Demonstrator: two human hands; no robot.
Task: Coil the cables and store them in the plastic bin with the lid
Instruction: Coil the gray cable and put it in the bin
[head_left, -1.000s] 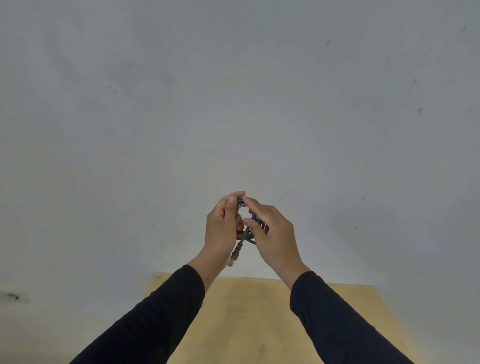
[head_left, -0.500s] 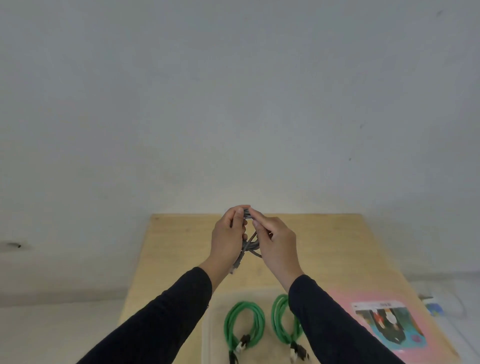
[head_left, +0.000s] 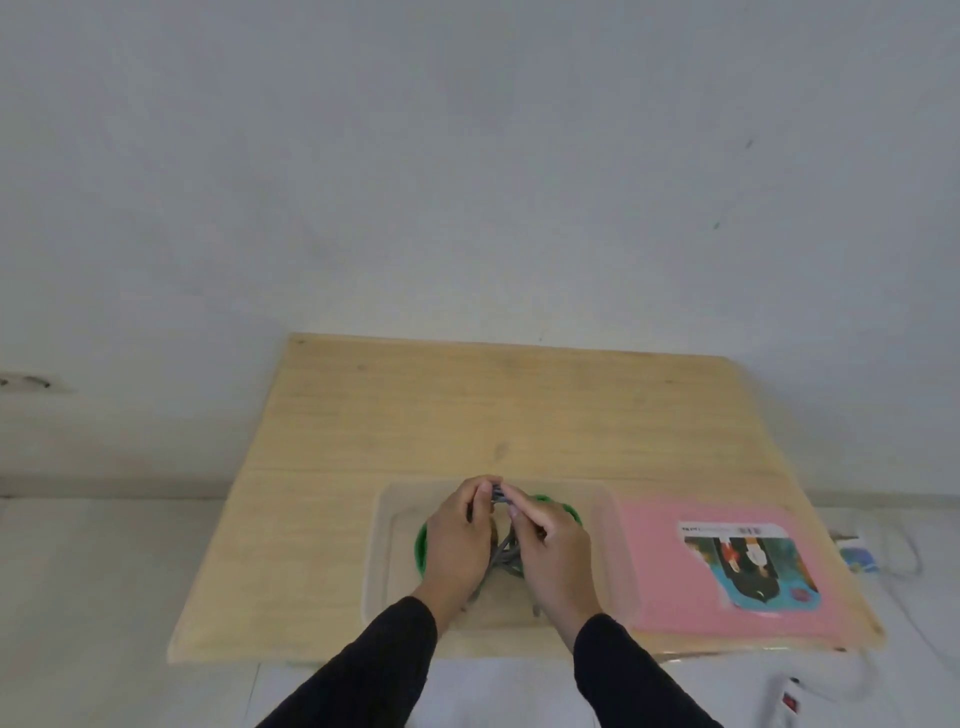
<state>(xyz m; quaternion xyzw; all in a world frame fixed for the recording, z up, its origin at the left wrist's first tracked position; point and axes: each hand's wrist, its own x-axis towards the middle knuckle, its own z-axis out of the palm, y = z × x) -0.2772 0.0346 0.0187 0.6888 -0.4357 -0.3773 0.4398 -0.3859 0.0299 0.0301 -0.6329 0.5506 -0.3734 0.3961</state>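
A small coil of grey cable (head_left: 506, 553) hangs between my two hands, right above the clear plastic bin (head_left: 382, 551) on the wooden table. My left hand (head_left: 460, 540) pinches the top of the coil from the left, and my right hand (head_left: 556, 553) pinches it from the right. Green coiled cables (head_left: 563, 506) lie inside the bin, mostly hidden under my hands. The pink lid (head_left: 654, 566) with a picture label lies flat on the table just right of the bin.
The wooden table (head_left: 467, 415) stands against a white wall, its far half bare. A white power strip (head_left: 789, 701) with a red switch lies on the floor at the lower right, with white cords and a small blue item (head_left: 860, 558) past the table's right edge.
The view has tilted down from the wall to the table. Both hands, still holding the grey coil, have come down over the bin, covering the green cables.
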